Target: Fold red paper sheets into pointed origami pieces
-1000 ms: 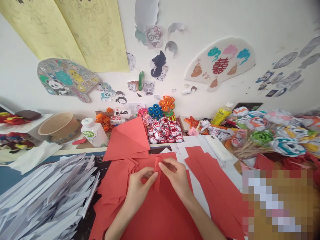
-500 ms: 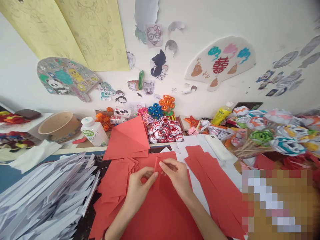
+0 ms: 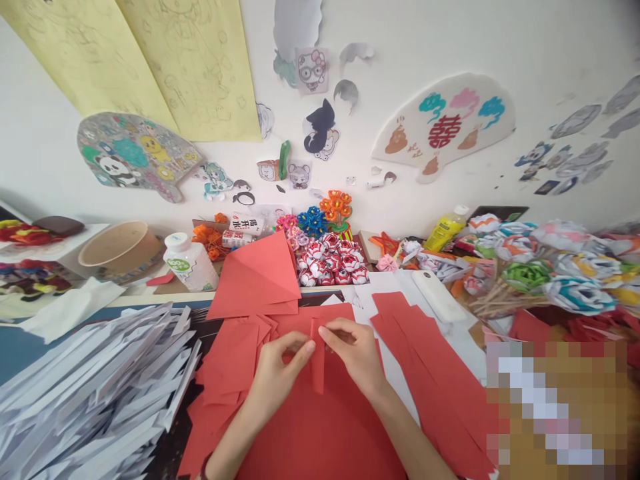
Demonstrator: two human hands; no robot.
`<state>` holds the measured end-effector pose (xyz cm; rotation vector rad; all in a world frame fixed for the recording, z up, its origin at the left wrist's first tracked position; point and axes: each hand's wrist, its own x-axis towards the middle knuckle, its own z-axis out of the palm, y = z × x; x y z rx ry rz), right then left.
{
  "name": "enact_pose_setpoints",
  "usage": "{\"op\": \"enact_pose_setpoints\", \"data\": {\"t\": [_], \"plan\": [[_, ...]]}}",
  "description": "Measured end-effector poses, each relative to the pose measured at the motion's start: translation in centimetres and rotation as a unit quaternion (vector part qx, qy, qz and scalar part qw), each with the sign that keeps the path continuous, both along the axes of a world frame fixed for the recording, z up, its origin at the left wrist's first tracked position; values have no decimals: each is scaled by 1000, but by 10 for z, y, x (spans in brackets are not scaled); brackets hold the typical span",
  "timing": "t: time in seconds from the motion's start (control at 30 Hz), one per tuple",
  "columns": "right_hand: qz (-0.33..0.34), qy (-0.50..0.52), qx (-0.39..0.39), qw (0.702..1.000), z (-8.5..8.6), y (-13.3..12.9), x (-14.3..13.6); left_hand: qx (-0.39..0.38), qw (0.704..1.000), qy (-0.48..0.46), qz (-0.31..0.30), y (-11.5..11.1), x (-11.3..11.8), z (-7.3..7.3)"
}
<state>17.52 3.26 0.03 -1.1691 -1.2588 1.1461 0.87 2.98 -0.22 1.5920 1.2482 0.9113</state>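
Observation:
A narrow folded strip of red paper (image 3: 318, 367) stands nearly upright between my two hands, over large red sheets (image 3: 320, 440). My left hand (image 3: 285, 360) pinches its left edge between thumb and fingertips. From the right, my right hand (image 3: 353, 347) pinches the strip near its top. Smaller red sheets (image 3: 230, 360) lie in a loose pile beside my left hand. Long red strips (image 3: 430, 373) are fanned out to the right, over white paper.
Folded white paper strips (image 3: 95, 387) are heaped at the left. Behind the red paper stand a white bottle (image 3: 187, 263) and red-white paper flowers (image 3: 333, 260). A white phone-like object (image 3: 437, 297) lies at the right, near paper flowers on sticks (image 3: 525, 273).
The strip between my hands now looks narrower and flatter, with its lower part hanging in plain sight. Both hands have stayed nearly in place.

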Motion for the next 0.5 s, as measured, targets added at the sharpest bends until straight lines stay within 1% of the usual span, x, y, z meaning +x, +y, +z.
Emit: {"op": "enact_pose_setpoints", "data": {"t": [0.17,0.4,0.5], "plan": [[54,-2,-3,999,-1,-2,-3,32,997,-4,64,5,-4,4],[64,-20,0,998,-1,-3,-6,83,991,32,103,-2,0,6],[60,-21,5,998,-1,-3,-5,78,991,48,92,-3,0,6]]}}
